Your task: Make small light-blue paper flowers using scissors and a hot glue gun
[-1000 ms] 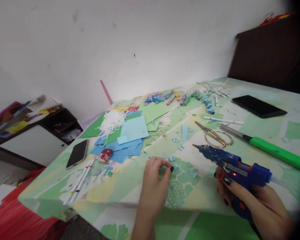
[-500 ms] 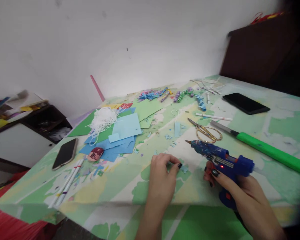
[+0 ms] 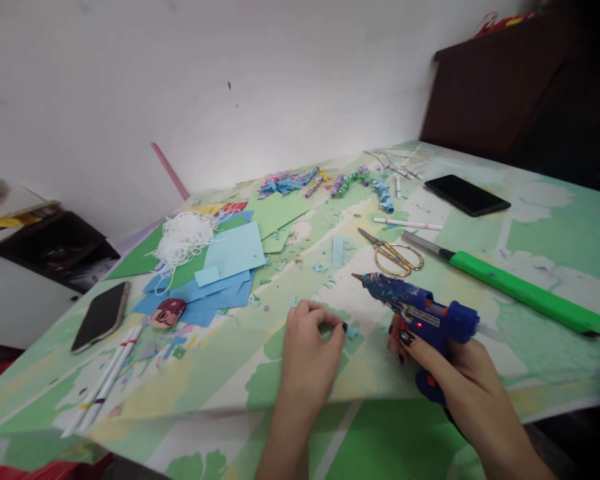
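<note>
My left hand (image 3: pixel 313 347) is over the tablecloth with thumb and forefinger pinched together at a small light-blue cut paper piece (image 3: pixel 351 331). Its fingers partly hide that piece. In my right hand (image 3: pixel 450 373) is a blue hot glue gun (image 3: pixel 410 300), held by its handle with a small red light lit. The gun's nozzle points left, above the cloth. Gold-handled scissors (image 3: pixel 397 257) lie just beyond the nozzle. A light-blue paper strip (image 3: pixel 337 253) and blue scraps (image 3: pixel 325 270) are spread left of the scissors.
A green-handled knife (image 3: pixel 520 287) and a dark phone (image 3: pixel 467 195) lie at right. White string (image 3: pixel 187 237) sits on coloured paper sheets (image 3: pixel 237 248) at left, near another phone (image 3: pixel 103 317) and white paper sticks (image 3: pixel 107 380). Curled paper pieces (image 3: pixel 350 183) lie along the back.
The view has swung right, so the table's things appear further left. My left hand has moved right across the cloth to the blue paper piece. The glue gun stays in my right hand.
</note>
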{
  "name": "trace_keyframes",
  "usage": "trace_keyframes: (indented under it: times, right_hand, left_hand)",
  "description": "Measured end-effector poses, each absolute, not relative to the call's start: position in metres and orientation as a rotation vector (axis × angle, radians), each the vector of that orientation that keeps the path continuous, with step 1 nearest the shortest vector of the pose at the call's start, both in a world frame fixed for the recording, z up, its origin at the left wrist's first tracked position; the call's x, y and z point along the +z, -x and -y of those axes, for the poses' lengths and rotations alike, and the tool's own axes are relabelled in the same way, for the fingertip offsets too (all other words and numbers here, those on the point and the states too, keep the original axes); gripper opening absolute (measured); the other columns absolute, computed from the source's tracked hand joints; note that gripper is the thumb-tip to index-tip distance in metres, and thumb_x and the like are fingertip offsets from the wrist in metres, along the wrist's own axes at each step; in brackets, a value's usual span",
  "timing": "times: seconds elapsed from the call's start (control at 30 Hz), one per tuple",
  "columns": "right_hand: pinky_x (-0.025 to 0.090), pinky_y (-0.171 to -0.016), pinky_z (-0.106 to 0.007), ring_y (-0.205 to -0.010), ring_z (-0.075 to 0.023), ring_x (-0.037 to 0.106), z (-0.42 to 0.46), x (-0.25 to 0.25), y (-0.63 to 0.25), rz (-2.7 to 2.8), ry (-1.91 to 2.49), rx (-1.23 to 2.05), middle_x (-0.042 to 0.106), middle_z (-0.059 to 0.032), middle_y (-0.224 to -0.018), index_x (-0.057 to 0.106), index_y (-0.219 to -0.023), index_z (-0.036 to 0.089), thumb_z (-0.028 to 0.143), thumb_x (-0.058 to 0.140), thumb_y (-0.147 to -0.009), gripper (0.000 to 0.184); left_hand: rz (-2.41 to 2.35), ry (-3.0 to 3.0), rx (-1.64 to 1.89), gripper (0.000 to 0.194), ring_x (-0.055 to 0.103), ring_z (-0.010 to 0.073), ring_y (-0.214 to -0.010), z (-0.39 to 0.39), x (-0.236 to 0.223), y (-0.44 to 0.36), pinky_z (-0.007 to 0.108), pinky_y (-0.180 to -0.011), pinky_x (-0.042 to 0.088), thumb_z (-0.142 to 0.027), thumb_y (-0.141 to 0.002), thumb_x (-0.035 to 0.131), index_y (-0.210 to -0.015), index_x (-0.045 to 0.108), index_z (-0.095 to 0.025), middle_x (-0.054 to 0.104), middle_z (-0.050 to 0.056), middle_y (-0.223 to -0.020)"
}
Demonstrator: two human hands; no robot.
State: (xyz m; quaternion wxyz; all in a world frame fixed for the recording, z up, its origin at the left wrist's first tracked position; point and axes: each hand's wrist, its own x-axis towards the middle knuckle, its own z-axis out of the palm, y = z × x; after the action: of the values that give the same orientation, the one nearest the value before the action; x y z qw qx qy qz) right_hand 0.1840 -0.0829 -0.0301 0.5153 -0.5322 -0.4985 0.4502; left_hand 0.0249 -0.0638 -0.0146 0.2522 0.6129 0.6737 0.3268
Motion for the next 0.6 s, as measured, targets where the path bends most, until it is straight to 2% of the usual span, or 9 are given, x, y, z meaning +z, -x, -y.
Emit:
trace_keyframes:
  times: [0.23,0.6]
  right_hand:
    - [0.048,-0.056,-0.023,-0.065,-0.0162,0.055,0.083,-0.027,-0.183,1.231,1.27,1.036,0.061,-0.0054,-0.071,0.061,-0.074,0.016,0.039,0.058,-0.072,0.023]
    - [0.047,-0.057,-0.023,-0.065,-0.0163,0.055,0.083,-0.031,-0.185,1.29,1.285,1.034,0.061,-0.0045,-0.071,0.062,-0.077,0.015,0.04,0.055,-0.075,0.026]
  left_hand:
    - [-1.878,-1.635,0.91,0.01,0.05,0.0181,-0.086,0.064,-0.015,-0.03,0.033,-0.08,0.039,-0.015,-0.068,0.056,-0.062,0.063,-0.019,0.055,0.003,-0.082]
    - [-1.893,-1.562,0.976,0.009,0.051,0.0183,-0.083,0.066,-0.016,-0.037,0.034,-0.077,0.04,-0.014,-0.065,0.058,-0.059,0.061,-0.019,0.056,0.002,-0.077]
